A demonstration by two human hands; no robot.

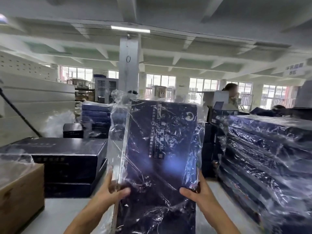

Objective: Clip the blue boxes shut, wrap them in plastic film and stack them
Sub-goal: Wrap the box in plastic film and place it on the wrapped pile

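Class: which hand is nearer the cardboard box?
Left. The left hand grips the wrapped box on the side toward the cardboard box; the right hand grips the opposite edge, farther away.

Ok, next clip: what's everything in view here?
held box: one, dark blue, in clear film, upright at centre
unwrapped boxes: one stack, dark blue, left
wrapped boxes: one stack, dark blue under film, right
far boxes: one stack, blue, behind centre-left
carton: one, brown, bottom left
pillar: one, white, centre back
other person: one, back right
left hand: grips the lower left edge of the held box
right hand: grips its lower right edge
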